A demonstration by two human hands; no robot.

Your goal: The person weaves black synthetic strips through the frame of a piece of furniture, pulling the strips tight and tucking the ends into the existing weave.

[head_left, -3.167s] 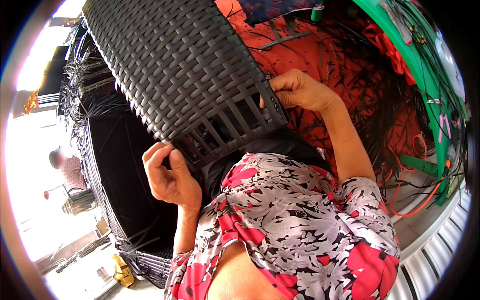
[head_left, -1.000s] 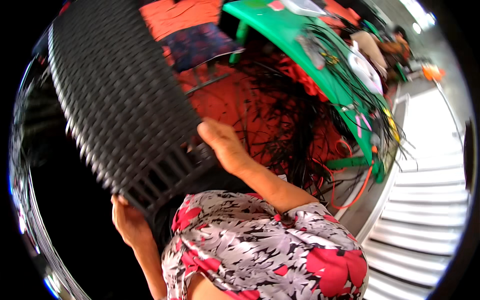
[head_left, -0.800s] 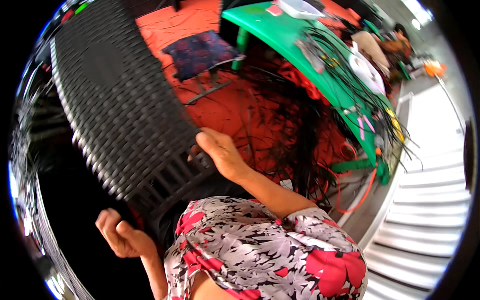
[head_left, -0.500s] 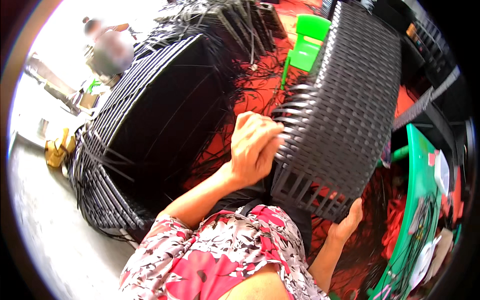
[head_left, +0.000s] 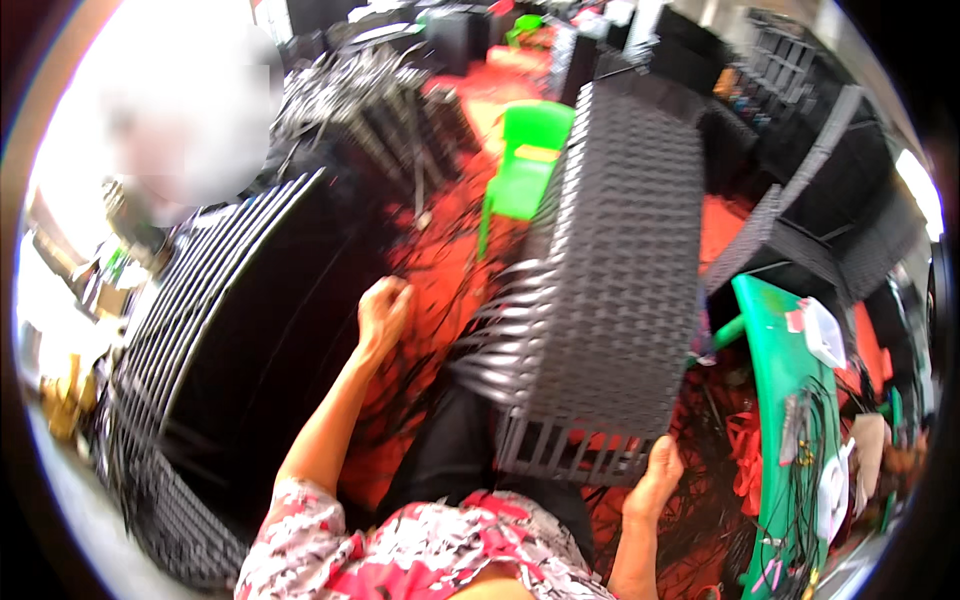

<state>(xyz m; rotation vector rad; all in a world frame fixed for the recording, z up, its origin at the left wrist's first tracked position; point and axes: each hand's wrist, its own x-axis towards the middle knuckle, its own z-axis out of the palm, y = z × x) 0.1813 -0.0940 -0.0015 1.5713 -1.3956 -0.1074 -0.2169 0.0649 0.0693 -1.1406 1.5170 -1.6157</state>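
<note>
A black woven rattan panel (head_left: 625,270) stands tilted in front of me, loose flat strips (head_left: 510,335) fanning from its left side and open slats along its lower end. My right hand (head_left: 652,482) grips the frame at the lower right corner, its thumb up and the other fingers hidden behind. Away from the panel, to its left, my left hand (head_left: 385,312) hangs over the red floor with curled fingers. What they hold, if anything, is hidden.
A large black woven piece (head_left: 250,330) stands close on the left. Beyond the panel is a green plastic chair (head_left: 530,160). On the right, a green table (head_left: 785,400) carries strips and white containers. Cut strips litter the red floor (head_left: 440,275). A blurred person (head_left: 150,150) is at far left.
My left hand has let go of the strips at the panel's side and moved left. My right hand keeps its hold on the corner. The view has shifted, showing more of the room.
</note>
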